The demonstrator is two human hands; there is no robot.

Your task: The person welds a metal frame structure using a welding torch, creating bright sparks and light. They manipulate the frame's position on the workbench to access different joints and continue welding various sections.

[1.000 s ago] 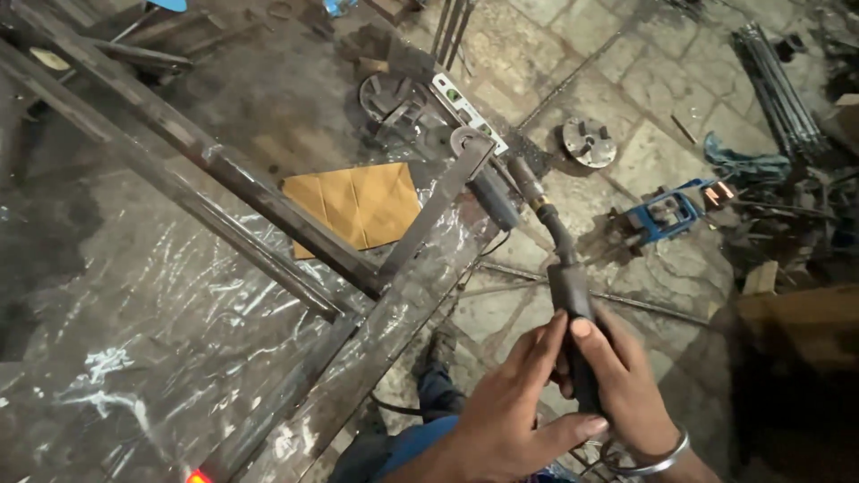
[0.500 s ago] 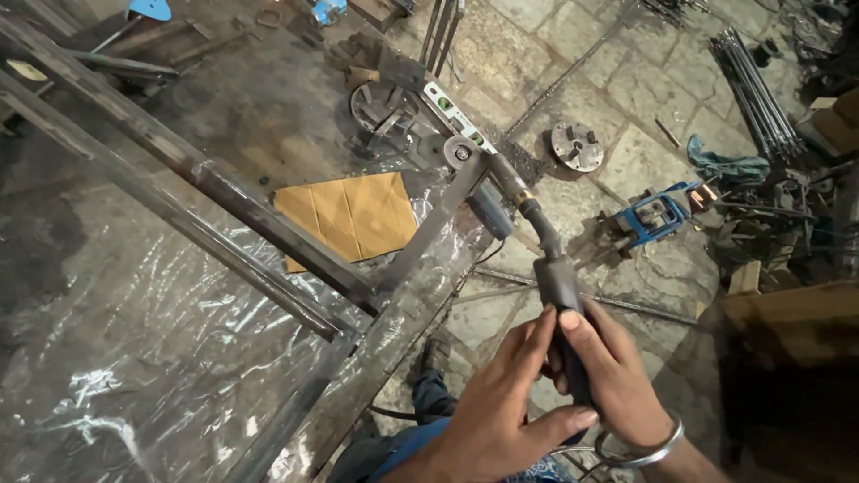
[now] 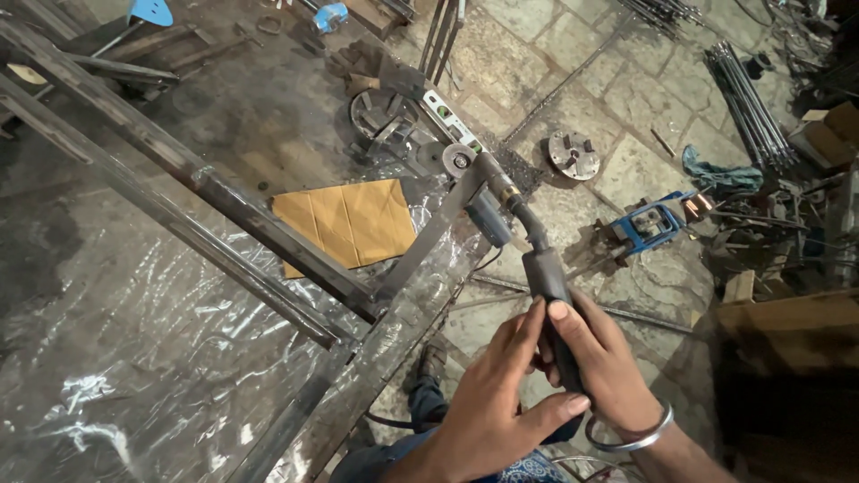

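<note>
While both hands meet low in the head view, the right hand [image 3: 608, 367] is wrapped tight around the black handle of a welding torch [image 3: 537, 259], thumb pressed along its top. Its left hand [image 3: 492, 407] cups the same handle from the side, fingers curled closed against it. From there the torch's curved neck reaches up to the end of a steel bar [image 3: 429, 233], just beside a folded brown cardboard [image 3: 349, 224] under the metal frame [image 3: 224, 201].

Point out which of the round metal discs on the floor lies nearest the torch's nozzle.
The small grinding disc, right beside the torch nozzle. The round chuck lies farther right on bare stone; the large round part sits farther up-left.
</note>
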